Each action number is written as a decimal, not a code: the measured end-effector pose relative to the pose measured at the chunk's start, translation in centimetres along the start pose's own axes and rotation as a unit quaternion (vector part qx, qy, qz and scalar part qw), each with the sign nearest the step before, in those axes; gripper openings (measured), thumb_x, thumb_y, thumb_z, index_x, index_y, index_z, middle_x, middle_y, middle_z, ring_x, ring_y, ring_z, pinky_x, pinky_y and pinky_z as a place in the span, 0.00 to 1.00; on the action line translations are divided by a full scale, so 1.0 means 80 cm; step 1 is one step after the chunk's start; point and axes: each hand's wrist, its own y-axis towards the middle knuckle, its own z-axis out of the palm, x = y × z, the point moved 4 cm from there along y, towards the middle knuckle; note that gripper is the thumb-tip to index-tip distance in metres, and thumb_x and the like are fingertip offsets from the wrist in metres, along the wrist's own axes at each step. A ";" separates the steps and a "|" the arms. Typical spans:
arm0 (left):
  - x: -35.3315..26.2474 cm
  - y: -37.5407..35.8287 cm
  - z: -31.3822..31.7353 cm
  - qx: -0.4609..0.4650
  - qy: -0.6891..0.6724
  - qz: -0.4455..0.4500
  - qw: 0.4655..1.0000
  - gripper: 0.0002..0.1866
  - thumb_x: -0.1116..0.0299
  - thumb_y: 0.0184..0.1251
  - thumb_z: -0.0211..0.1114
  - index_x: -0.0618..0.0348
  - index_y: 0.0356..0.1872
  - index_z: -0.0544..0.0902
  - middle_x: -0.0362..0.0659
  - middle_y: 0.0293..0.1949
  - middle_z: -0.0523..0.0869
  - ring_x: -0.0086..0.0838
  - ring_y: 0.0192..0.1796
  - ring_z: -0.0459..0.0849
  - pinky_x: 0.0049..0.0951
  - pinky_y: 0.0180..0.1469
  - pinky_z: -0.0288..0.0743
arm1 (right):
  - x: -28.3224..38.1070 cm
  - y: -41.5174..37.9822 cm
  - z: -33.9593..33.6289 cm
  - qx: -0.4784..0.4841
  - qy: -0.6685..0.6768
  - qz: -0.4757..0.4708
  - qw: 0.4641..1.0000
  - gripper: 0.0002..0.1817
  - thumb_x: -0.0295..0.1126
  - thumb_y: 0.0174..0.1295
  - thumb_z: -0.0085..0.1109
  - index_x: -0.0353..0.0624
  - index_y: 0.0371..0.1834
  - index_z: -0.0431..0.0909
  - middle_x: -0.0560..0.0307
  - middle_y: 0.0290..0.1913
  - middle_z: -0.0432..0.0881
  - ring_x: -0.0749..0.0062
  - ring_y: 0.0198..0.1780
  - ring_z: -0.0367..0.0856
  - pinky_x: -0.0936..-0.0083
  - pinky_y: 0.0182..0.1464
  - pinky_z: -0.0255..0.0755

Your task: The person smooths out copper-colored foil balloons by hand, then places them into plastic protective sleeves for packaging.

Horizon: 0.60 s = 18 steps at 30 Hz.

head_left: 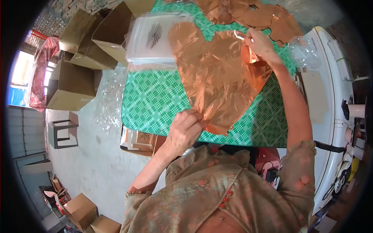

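Observation:
A flat, copper-coloured foil balloon (217, 73), roughly heart-shaped and wrinkled, spreads over the green checked tablecloth (151, 101). My left hand (183, 130) is closed on its lower left edge, near the narrow end, with the fingertips pressed together. At the upper right, my right hand (259, 46) pinches the opposite edge, where the foil lifts and folds over. A stack of clear plastic bags (151, 42) with dark print lies left of the balloon, which partly overlaps it. More copper foil pieces (248, 17) lie at the table's far side.
Open cardboard boxes (72, 83) stand at the left, with clear plastic wrap (110, 101) beside the table. A grey stool (62, 134) is on the floor. A white appliance (330, 101) borders the table at the right, near a crumpled clear bag (305, 52). Smaller boxes (81, 209) sit lower left.

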 end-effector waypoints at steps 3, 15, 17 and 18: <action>0.001 0.001 -0.003 -0.010 0.019 0.002 1.000 0.12 0.75 0.53 0.75 0.57 0.40 0.88 0.41 0.45 0.85 0.37 0.53 0.84 0.36 0.48 0.75 | 0.005 -0.001 -0.016 -0.069 0.005 -0.065 0.996 0.13 0.42 0.66 0.54 0.45 0.45 0.77 0.41 0.43 0.86 0.41 0.46 0.84 0.45 0.49 0.74; 0.007 -0.007 -0.010 -0.001 0.002 -0.052 0.999 0.18 0.79 0.55 0.71 0.58 0.50 0.88 0.44 0.50 0.85 0.41 0.55 0.83 0.40 0.54 0.76 | 0.010 -0.013 0.001 -0.119 -0.116 -0.096 0.981 0.15 0.44 0.70 0.56 0.45 0.48 0.75 0.50 0.44 0.86 0.49 0.51 0.82 0.50 0.58 0.71; 0.012 -0.012 -0.016 0.005 -0.016 -0.071 0.997 0.20 0.79 0.58 0.70 0.60 0.54 0.86 0.46 0.51 0.84 0.42 0.56 0.83 0.40 0.56 0.75 | 0.003 -0.009 0.005 -0.114 -0.100 -0.101 0.983 0.15 0.45 0.71 0.56 0.45 0.48 0.75 0.51 0.44 0.85 0.51 0.53 0.82 0.48 0.58 0.70; 0.013 -0.015 -0.020 0.002 -0.004 -0.084 0.996 0.20 0.78 0.58 0.70 0.60 0.54 0.85 0.46 0.51 0.84 0.42 0.56 0.82 0.41 0.57 0.74 | 0.004 -0.009 0.005 -0.112 -0.105 -0.098 0.983 0.15 0.45 0.71 0.56 0.45 0.48 0.75 0.51 0.44 0.85 0.51 0.53 0.82 0.48 0.59 0.70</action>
